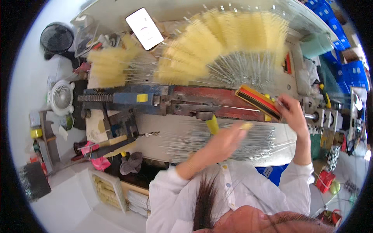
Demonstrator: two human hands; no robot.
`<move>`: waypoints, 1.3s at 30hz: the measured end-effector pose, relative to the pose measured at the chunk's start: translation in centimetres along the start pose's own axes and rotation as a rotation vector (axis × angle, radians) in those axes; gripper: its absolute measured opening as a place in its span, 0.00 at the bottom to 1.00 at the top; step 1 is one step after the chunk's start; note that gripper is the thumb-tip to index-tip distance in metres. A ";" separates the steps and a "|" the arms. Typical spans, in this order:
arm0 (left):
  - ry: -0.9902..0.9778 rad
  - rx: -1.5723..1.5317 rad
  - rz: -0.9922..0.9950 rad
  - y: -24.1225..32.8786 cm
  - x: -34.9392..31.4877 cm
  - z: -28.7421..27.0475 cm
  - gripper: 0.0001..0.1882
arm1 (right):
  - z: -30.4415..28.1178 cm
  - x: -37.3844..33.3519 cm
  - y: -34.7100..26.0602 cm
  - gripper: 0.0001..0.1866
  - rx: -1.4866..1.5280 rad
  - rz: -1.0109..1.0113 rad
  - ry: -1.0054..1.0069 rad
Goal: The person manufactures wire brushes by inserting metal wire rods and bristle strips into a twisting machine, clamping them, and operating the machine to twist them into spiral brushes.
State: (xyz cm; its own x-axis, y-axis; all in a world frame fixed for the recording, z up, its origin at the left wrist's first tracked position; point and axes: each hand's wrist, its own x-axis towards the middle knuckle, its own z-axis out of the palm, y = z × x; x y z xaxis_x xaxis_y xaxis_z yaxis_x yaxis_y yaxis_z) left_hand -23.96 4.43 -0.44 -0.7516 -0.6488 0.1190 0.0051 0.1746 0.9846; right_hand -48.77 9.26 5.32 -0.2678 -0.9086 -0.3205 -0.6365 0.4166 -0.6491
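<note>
Honestly, the bit I'd worry abt rn is the wire [239, 108]: it lies along the red bed [190, 93] of the machine, its right end running up to the box [256, 100], and I can't tell if it goes under. The box sits slanted over the bed, so a knock on its high end could swing it round & shove the wire out of line. My R hand [292, 113] is at the box's right end, fingers curled in close, but tbh can't tell if I've got a proper hold of it or am just touching. If it's only a light touch, the box could slide. L hand [229, 139] is a blur over the loose wires [229, 141], fingers bunched more than spread, w/ a yellow tip [246, 125]; no idea if that's something pinched or a finger cover. It's near the yellow handle [212, 126] too, so a careless elbow or wrist could bump that, or drag a few wires askew. Also the shaft [311, 115] is just beside my R hand; can't tell if it's spinning, but if so, a loose cuff is asking for trouble imo. Brushes [229, 35] fanned out behind could get crushed if I overreach.
</note>
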 end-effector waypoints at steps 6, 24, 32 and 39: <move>-0.150 -1.265 -0.630 -1.8 3.7 1.0 0.12 | 0.9 0.5 0.9 0.04 0.212 -0.092 0.152; -0.165 -1.196 -0.354 -3.1 1.1 3.0 0.25 | 0.3 1.4 0.5 0.10 0.454 -0.087 -0.243; -0.165 -1.364 -0.336 -4.8 0.3 2.8 0.29 | 6.9 -4.6 -3.7 0.15 -0.267 -0.558 0.417; -0.047 -1.342 -0.276 -4.0 0.7 3.7 0.37 | 5.7 -2.6 -0.4 0.17 0.064 -0.376 0.553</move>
State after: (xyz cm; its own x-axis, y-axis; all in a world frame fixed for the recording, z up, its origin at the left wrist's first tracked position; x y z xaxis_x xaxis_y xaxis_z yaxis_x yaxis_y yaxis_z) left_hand -26.90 6.03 -4.75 -0.8539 -0.5147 -0.0772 0.4614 -0.8172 0.3455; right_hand -43.69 11.57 2.48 -0.3780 -0.8667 0.3254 -0.7196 0.0539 -0.6923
